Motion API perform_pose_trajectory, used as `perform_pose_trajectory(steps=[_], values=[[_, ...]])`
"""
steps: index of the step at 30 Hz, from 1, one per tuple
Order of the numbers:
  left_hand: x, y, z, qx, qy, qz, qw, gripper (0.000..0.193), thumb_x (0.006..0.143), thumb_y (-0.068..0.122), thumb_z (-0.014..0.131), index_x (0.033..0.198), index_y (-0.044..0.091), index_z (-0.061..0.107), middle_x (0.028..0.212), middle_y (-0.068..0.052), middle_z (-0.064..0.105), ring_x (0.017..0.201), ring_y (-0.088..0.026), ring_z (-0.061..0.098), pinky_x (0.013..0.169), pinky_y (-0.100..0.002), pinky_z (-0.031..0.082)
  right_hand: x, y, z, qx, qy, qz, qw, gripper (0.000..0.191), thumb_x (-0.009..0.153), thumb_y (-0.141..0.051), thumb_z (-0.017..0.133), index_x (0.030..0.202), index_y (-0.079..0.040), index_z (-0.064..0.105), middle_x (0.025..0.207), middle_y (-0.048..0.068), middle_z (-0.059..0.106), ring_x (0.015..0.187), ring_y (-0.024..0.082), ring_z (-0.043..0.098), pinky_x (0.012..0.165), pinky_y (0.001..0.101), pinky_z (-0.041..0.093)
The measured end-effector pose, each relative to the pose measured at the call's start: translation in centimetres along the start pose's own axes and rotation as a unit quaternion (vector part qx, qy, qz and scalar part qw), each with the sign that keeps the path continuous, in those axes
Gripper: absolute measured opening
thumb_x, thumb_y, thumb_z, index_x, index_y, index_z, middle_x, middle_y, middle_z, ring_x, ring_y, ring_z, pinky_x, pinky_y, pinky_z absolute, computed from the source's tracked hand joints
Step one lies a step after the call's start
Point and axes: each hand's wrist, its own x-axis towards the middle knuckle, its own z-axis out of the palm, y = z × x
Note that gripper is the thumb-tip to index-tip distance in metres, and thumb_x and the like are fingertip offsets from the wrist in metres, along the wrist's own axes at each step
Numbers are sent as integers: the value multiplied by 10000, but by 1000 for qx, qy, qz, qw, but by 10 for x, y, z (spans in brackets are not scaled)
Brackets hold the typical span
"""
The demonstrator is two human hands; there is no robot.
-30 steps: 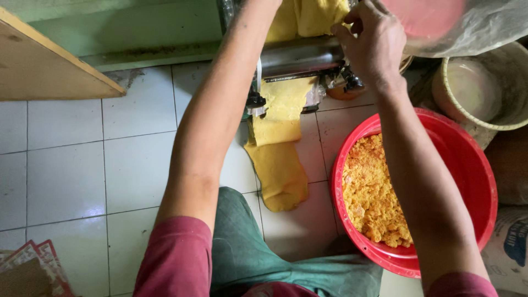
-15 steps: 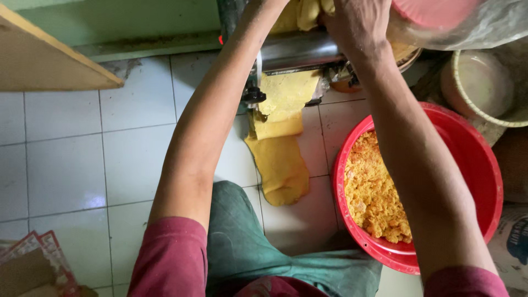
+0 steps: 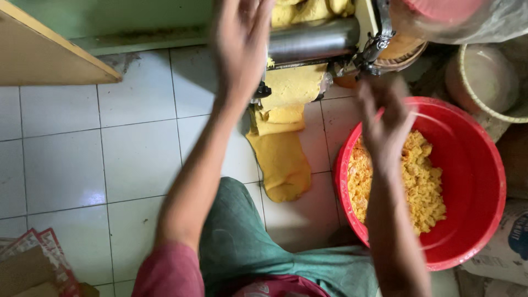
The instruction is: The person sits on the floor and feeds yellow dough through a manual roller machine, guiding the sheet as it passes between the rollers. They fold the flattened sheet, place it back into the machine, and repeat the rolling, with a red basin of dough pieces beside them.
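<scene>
Head view: both hands blurred.
Left hand (image 3: pixel 239 47): fingers spread, empty — beside the steel roller (image 3: pixel 311 39).
Right hand (image 3: pixel 385 124): open, empty, above the red basin (image 3: pixel 473 165).
Dough sheet (image 3: pixel 283 159): yellow — hangs from roller to tiled floor (image 3: pixel 82 154).

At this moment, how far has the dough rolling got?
Done: a yellow dough sheet has come out under the metal roller and hangs to the tiled floor. In hand: nothing; the left hand and right hand are open and blurred. Left: more dough sits above the roller, and crumbly mix fills the red basin.
</scene>
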Motion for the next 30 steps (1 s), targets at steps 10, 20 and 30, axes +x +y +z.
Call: perform_pose_trajectory(steps=[10, 20, 30], values=[[-362, -129, -21, 54, -32, -319, 946, 159, 979, 113, 712, 1105, 35, 654, 1050, -63, 685, 928, -151, 692, 779, -297, 589, -227, 123, 107, -3, -117, 371, 921, 218, 913, -176, 769, 1043, -2, 739, 916, 78, 778, 839, 122, 722, 782, 276, 571], [-385, -185, -1, 93, -51, -412, 905, 259, 890, 85, 776, 1133, 64, 691, 1021, -67, 713, 890, -181, 687, 783, -295, 558, -152, 167, 118, 11, -17, 295, 955, 217, 934, -164, 759, 1073, 1, 728, 989, 98, 750, 896, 151, 698, 815, 296, 566], [-304, -207, 44, 96, 20, -305, 947, 695, 818, 148, 876, 1406, 58, 515, 1335, -157, 578, 1162, -330, 589, 940, -418, 501, -132, 149, 112, 23, -27, 291, 956, 226, 956, -161, 747, 1110, 2, 720, 987, 69, 749, 918, 126, 692, 842, 267, 549]])
